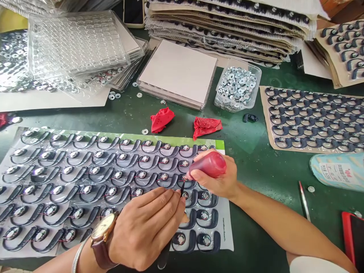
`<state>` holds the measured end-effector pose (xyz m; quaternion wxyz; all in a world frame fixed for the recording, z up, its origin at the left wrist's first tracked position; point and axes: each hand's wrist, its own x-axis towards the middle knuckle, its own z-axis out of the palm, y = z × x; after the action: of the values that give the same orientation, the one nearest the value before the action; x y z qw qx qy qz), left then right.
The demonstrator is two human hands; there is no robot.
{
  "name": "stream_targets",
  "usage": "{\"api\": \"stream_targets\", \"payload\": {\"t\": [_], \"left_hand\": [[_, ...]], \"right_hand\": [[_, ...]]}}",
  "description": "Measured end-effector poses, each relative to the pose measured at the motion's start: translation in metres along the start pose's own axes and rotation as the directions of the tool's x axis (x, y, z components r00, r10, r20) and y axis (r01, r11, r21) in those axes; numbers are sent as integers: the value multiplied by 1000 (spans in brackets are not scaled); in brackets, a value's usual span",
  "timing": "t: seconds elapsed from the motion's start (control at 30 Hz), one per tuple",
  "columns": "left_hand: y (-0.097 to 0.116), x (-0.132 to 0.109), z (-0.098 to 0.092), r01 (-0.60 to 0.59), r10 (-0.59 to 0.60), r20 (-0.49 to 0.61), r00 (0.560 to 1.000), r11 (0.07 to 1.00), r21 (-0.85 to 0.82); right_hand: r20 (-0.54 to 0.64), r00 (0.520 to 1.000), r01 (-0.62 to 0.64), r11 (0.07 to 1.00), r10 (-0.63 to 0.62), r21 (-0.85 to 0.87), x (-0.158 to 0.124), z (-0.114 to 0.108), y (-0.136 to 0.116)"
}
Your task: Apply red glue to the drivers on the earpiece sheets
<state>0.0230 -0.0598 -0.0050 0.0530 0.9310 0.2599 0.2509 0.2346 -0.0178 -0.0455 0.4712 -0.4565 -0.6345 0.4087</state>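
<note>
Black tweezers (164, 258) are pinched in my left hand (145, 227), their tip at one of the curved black earphone-like parts on the sheet (227, 235). My right hand (220, 182) is wrapped round a red squeeze bottle (212, 165), tilted so that its nozzle meets the same part beside the tweezer tip. Rows of these black parts (206, 216), each with a round silver disc, cover the sheet. My left hand hides some of the lower rows.
Two crumpled red cloths (162, 119) lie beyond the sheet. Behind them are a clear tub (238, 87) of silver washers and a stack of white-topped trays (178, 72). A second board of black parts (267, 125), a light-blue can (338, 170) and a red-edged phone (352, 239) are at right.
</note>
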Motion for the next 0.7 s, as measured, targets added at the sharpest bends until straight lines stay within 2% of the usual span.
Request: {"api": "stream_targets", "payload": {"t": [0.13, 0.33, 0.53, 0.7], "left_hand": [[0, 0, 1, 8, -8, -3, 1000, 1000, -19], [0, 1, 0, 18, -18, 1, 1000, 999, -32], [1, -2, 2, 16, -17, -14, 1000, 999, -46], [0, -6, 5, 38, -39, -10, 999, 997, -73]], "right_hand": [[13, 999, 31, 999, -31, 10, 0, 0, 0], [-25, 998, -60, 998, 59, -17, 0, 1, 0], [-62, 998, -18, 999, 19, 32, -1, 1, 1], [-84, 994, -69, 997, 66, -38, 1, 0, -1]]}}
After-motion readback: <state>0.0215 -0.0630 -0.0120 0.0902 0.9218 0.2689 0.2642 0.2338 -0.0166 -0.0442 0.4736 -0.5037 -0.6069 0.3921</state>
